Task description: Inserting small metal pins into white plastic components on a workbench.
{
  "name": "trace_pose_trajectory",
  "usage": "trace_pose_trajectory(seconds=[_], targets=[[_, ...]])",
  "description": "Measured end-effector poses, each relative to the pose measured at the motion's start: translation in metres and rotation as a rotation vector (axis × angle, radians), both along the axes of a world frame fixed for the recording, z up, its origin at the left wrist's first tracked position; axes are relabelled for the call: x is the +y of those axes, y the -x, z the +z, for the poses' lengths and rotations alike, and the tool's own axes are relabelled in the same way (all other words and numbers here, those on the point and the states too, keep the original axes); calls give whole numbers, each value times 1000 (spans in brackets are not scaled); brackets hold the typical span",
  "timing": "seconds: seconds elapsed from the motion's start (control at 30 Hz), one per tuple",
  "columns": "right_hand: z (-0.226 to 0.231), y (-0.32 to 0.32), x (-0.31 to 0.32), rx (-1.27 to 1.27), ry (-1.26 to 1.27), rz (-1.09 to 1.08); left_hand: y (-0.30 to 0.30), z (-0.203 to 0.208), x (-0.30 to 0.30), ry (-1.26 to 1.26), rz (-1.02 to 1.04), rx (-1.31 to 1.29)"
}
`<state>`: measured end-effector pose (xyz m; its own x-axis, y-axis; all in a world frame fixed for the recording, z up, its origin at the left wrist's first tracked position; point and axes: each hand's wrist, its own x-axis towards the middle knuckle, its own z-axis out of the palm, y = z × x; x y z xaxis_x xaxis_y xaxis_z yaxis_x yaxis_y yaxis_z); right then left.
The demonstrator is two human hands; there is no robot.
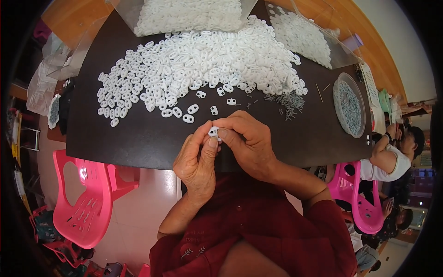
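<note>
Just in front of me, above the table's near edge, both hands pinch one small white two-hole plastic piece [213, 131]. My left hand [196, 161] grips it between thumb and forefinger from the left. The thumb and forefinger of my right hand [251, 143] close on it from the right and partly cover it. Beyond my fingers lies a wide heap of white oval two-hole pieces [203, 60]. A few squarish white pieces [213, 110] lie singly between heap and hands. Farther right is a small pile of thin grey pieces [290, 105], too small to identify.
A round clear tub [362, 121] of grey pieces stands at the dark table's [138, 138] right edge. Two clear bins [124, 14] [345, 56] of white pieces are at the back. Pink chairs [87, 203] [367, 212] flank me. Another person [392, 161] sits at right.
</note>
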<state>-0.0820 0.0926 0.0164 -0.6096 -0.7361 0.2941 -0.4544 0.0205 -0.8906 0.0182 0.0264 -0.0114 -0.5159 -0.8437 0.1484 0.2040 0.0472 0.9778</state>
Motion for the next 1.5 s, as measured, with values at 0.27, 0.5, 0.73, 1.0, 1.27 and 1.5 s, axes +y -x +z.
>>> trace_pose_trajectory(seconds=[0.27, 0.5, 0.73, 1.0, 1.27, 1.5], targets=[[5, 3, 0, 187, -6, 41, -3, -1, -2, -136, -34, 70], [7, 13, 4, 47, -31, 191, -5, 0, -3, -123, -33, 88], [11, 13, -2, -439, -141, 111, -5, 3, -2, 2, -30, -3], [7, 8, -4, -391, -102, 19, -5, 2, -3, -17, -8, -3], [8, 4, -5, -351, -114, -8, -3, -2, -3, -26, 28, 14], [9, 8, -3, -241, -176, 44, -2, -3, -2, -60, 40, 35]])
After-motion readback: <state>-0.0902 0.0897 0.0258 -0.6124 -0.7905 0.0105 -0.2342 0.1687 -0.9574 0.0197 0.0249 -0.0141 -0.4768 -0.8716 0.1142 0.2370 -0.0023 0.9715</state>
